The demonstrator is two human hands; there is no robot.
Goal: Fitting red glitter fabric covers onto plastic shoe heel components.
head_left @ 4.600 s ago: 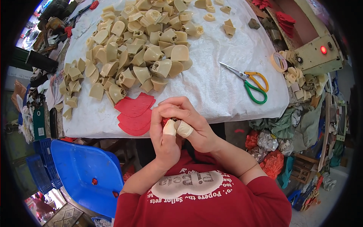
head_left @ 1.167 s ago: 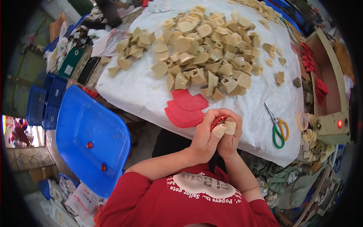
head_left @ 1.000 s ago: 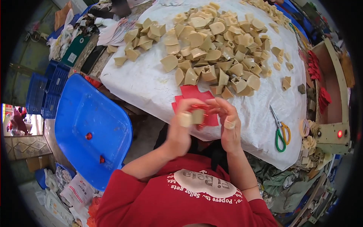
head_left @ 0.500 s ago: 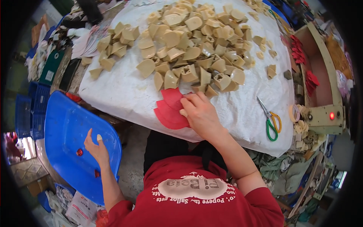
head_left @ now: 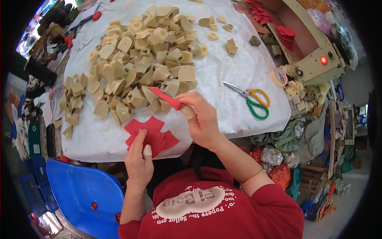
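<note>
My right hand point(head_left: 202, 120) pinches a thin red piece point(head_left: 166, 98) between thumb and fingers, lifted above the white-covered table and seen nearly edge-on. Below and left of it, several flat red pieces point(head_left: 152, 134) lie overlapped near the table's front edge. Resting on them are the fingertips of my left hand point(head_left: 139, 159), fingers stretched out and thumb apart. Both thumbs wear pale covers. Just beyond my hands is a big heap of beige, hollow, curved caps point(head_left: 137, 63).
Scissors point(head_left: 251, 98) with green and yellow handles lie to the right. A blue tub point(head_left: 79, 179) stands at the lower left. At the right is a beige machine point(head_left: 314, 65) with a lit red lamp, more red pieces point(head_left: 286, 36) beside it. Loose caps point(head_left: 231, 46) lie at the far right.
My left hand has come from over the blue tub to the red pieces. The right hand has lifted one red piece off the table. The view has turned toward the right.
</note>
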